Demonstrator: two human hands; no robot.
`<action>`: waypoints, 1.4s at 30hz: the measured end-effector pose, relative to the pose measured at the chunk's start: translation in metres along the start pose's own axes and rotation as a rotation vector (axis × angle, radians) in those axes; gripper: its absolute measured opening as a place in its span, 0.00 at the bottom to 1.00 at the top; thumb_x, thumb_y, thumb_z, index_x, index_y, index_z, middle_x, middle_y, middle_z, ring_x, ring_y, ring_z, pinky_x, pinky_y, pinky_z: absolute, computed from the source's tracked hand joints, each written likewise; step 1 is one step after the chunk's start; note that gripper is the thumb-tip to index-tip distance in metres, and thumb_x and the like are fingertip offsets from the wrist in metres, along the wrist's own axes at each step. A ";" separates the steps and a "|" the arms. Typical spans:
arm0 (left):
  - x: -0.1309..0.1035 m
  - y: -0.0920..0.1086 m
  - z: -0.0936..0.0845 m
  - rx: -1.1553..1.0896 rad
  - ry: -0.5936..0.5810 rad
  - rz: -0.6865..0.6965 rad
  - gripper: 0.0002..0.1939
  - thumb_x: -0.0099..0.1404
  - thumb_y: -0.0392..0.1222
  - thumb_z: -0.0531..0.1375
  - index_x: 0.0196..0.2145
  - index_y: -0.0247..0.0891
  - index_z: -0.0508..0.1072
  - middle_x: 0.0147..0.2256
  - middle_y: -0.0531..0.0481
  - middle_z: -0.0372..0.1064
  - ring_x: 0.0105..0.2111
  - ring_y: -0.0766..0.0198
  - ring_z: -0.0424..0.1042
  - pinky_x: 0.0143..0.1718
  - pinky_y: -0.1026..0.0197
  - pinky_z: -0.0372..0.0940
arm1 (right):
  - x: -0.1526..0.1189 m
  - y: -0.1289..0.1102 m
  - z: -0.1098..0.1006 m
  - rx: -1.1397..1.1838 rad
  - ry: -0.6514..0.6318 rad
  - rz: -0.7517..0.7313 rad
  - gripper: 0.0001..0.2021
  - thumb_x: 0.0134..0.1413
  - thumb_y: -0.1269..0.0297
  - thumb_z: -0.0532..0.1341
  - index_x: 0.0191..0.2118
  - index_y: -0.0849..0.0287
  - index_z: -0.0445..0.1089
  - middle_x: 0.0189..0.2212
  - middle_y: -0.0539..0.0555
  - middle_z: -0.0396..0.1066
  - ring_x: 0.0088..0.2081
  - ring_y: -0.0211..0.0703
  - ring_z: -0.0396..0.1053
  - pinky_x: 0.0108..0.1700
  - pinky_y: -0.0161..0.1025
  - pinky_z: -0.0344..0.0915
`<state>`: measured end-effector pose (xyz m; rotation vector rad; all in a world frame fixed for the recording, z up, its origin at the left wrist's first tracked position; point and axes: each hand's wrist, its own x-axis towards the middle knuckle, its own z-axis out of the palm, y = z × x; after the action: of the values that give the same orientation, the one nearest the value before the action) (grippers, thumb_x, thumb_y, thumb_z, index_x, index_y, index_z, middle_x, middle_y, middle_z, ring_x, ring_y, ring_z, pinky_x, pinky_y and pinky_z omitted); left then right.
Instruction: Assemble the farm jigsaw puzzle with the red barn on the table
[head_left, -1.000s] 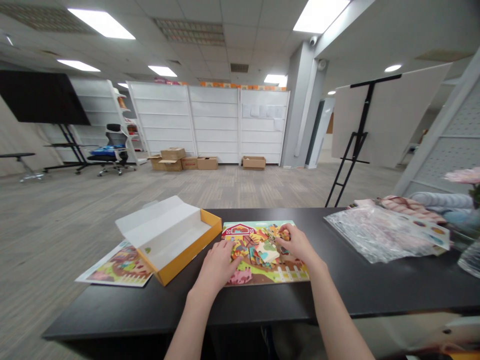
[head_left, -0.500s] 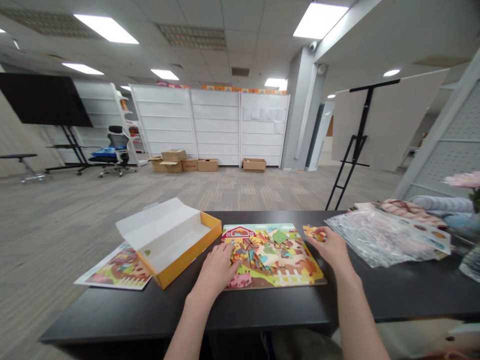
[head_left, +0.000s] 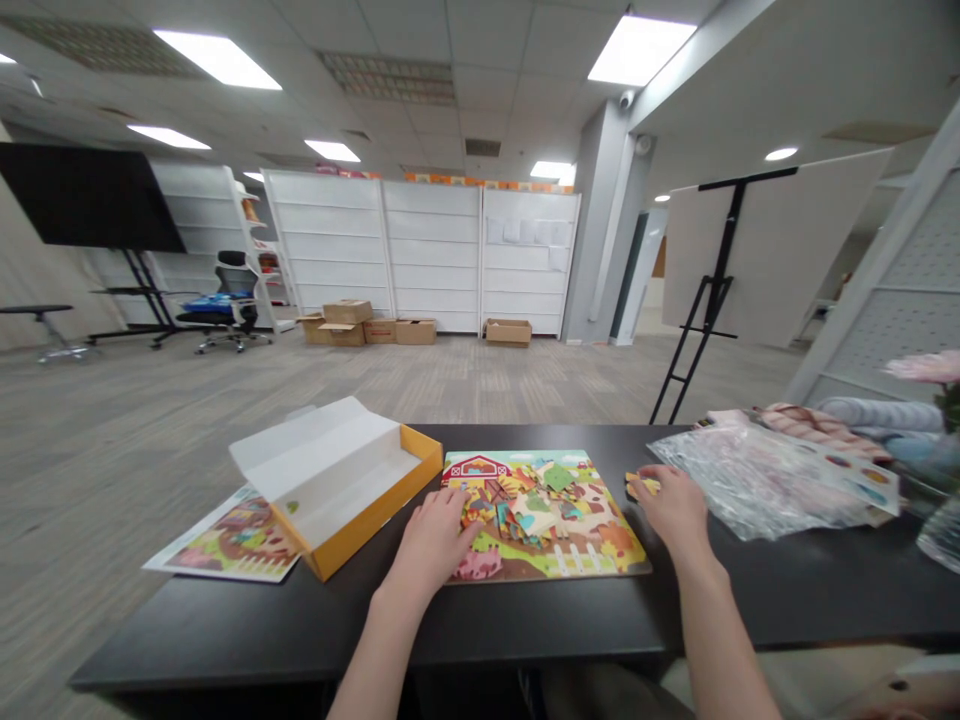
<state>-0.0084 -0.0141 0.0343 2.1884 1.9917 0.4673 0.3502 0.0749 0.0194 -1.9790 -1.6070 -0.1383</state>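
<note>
A farm-scene jigsaw puzzle board [head_left: 600, 562] lies on the black table, with a red barn printed at its upper left and a white fence near its front edge. Loose puzzle pieces [head_left: 536, 505] are heaped over its middle. My left hand [head_left: 441, 528] rests on the board's left side, fingers apart, partly covering pieces there. Just off the board's right edge, my right hand [head_left: 673, 508] pinches orange-yellow puzzle pieces [head_left: 639, 487] low over the table. How many it holds is hidden by the fingers.
An open yellow box [head_left: 375, 512] with a white inside stands left of the board, partly over a printed picture sheet [head_left: 238, 540]. Crumpled clear plastic [head_left: 757, 475] lies at the right, near twisted pink-and-white fabric [head_left: 829, 428] and a pink flower [head_left: 926, 368].
My right hand has moved slightly right and down, away from the board, carrying the puzzle pieces. My left hand has stayed in place on the board.
</note>
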 end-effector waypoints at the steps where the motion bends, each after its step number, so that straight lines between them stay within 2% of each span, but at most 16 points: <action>1: 0.000 0.001 0.000 0.000 -0.001 0.002 0.19 0.69 0.49 0.54 0.53 0.41 0.71 0.54 0.42 0.70 0.55 0.50 0.66 0.55 0.51 0.62 | -0.001 -0.015 -0.001 0.071 0.024 -0.090 0.16 0.59 0.57 0.55 0.41 0.58 0.77 0.45 0.63 0.76 0.47 0.57 0.73 0.47 0.48 0.66; 3: 0.001 0.003 -0.002 0.015 -0.005 0.007 0.19 0.69 0.49 0.55 0.53 0.41 0.70 0.53 0.41 0.70 0.54 0.50 0.67 0.54 0.52 0.62 | -0.005 -0.048 0.000 0.152 -0.063 -0.235 0.16 0.62 0.58 0.53 0.39 0.58 0.77 0.41 0.61 0.78 0.44 0.52 0.74 0.47 0.44 0.65; 6: 0.000 0.010 -0.004 0.063 -0.011 0.010 0.18 0.69 0.48 0.55 0.53 0.40 0.71 0.52 0.40 0.70 0.54 0.48 0.67 0.52 0.50 0.63 | -0.014 -0.093 0.006 0.088 -0.251 -0.351 0.13 0.59 0.55 0.58 0.39 0.57 0.76 0.39 0.60 0.79 0.42 0.54 0.74 0.43 0.42 0.64; 9: -0.002 0.014 -0.006 0.072 -0.006 0.026 0.18 0.69 0.48 0.54 0.52 0.39 0.71 0.51 0.39 0.69 0.53 0.46 0.67 0.51 0.48 0.63 | -0.022 -0.113 0.013 -0.003 -0.315 -0.373 0.12 0.55 0.56 0.63 0.38 0.58 0.76 0.36 0.61 0.78 0.41 0.55 0.74 0.38 0.41 0.63; 12: -0.003 0.015 -0.008 0.048 -0.006 0.036 0.18 0.69 0.47 0.55 0.53 0.38 0.71 0.51 0.38 0.69 0.53 0.46 0.67 0.52 0.46 0.63 | -0.024 -0.111 0.017 -0.007 -0.302 -0.382 0.11 0.52 0.58 0.64 0.37 0.58 0.76 0.35 0.60 0.78 0.39 0.54 0.74 0.38 0.41 0.63; 15: -0.004 0.014 -0.008 0.036 -0.008 0.035 0.18 0.69 0.47 0.55 0.53 0.38 0.71 0.51 0.39 0.69 0.53 0.45 0.67 0.51 0.45 0.64 | -0.017 -0.102 0.014 0.121 -0.279 -0.368 0.12 0.50 0.56 0.65 0.37 0.57 0.76 0.36 0.58 0.78 0.39 0.52 0.75 0.39 0.41 0.64; 18: -0.004 0.012 -0.008 0.033 -0.012 0.045 0.19 0.69 0.47 0.54 0.53 0.38 0.71 0.52 0.39 0.69 0.53 0.46 0.67 0.51 0.46 0.64 | 0.003 -0.092 0.006 0.272 -0.279 -0.310 0.15 0.49 0.52 0.65 0.38 0.56 0.76 0.37 0.56 0.79 0.40 0.51 0.75 0.41 0.41 0.67; 21: -0.003 0.012 -0.008 0.038 -0.008 0.045 0.18 0.69 0.46 0.55 0.53 0.38 0.71 0.52 0.40 0.69 0.52 0.46 0.67 0.52 0.46 0.64 | 0.032 -0.083 0.003 0.348 -0.360 -0.262 0.19 0.48 0.51 0.66 0.43 0.58 0.75 0.41 0.58 0.78 0.40 0.50 0.76 0.40 0.39 0.68; 24: -0.003 0.013 -0.007 0.046 0.000 0.036 0.17 0.68 0.45 0.55 0.53 0.38 0.71 0.52 0.41 0.70 0.53 0.46 0.67 0.52 0.45 0.64 | 0.058 -0.073 0.011 0.205 -0.411 -0.216 0.22 0.50 0.54 0.65 0.49 0.61 0.74 0.43 0.61 0.78 0.41 0.50 0.76 0.42 0.39 0.68; 26: -0.003 0.013 -0.007 0.045 -0.006 0.028 0.18 0.68 0.45 0.55 0.53 0.38 0.71 0.52 0.41 0.70 0.53 0.47 0.67 0.52 0.45 0.64 | 0.067 -0.066 0.024 0.089 -0.418 -0.244 0.20 0.51 0.56 0.65 0.48 0.61 0.75 0.44 0.62 0.78 0.44 0.52 0.76 0.45 0.40 0.67; 29: -0.001 0.013 -0.006 0.047 -0.010 0.018 0.18 0.68 0.46 0.56 0.54 0.39 0.71 0.53 0.41 0.69 0.54 0.47 0.67 0.52 0.45 0.64 | 0.070 -0.057 0.043 0.000 -0.418 -0.320 0.19 0.52 0.54 0.66 0.45 0.61 0.78 0.44 0.63 0.78 0.45 0.55 0.75 0.47 0.41 0.66; 32: 0.001 0.012 -0.004 0.051 -0.005 0.015 0.18 0.69 0.46 0.56 0.54 0.40 0.71 0.53 0.41 0.69 0.53 0.48 0.67 0.52 0.46 0.64 | 0.067 -0.052 0.052 -0.030 -0.426 -0.352 0.19 0.52 0.51 0.66 0.44 0.59 0.79 0.43 0.63 0.77 0.44 0.56 0.75 0.47 0.42 0.66; 37: 0.005 0.010 0.000 0.049 -0.011 0.000 0.18 0.69 0.48 0.55 0.54 0.41 0.71 0.53 0.42 0.70 0.53 0.49 0.67 0.50 0.48 0.64 | 0.065 -0.051 0.047 -0.002 -0.488 -0.408 0.20 0.52 0.54 0.67 0.48 0.60 0.78 0.45 0.64 0.76 0.46 0.55 0.74 0.49 0.41 0.66; 42: 0.006 0.009 0.002 0.074 -0.002 0.008 0.18 0.70 0.48 0.55 0.54 0.40 0.71 0.54 0.41 0.69 0.54 0.49 0.67 0.51 0.47 0.63 | 0.063 -0.055 0.042 0.023 -0.496 -0.445 0.20 0.52 0.57 0.67 0.49 0.62 0.77 0.47 0.65 0.76 0.47 0.55 0.74 0.51 0.41 0.66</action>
<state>0.0013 -0.0086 0.0362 2.2395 2.0315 0.3985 0.3054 0.1562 0.0317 -1.6876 -2.3387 0.2190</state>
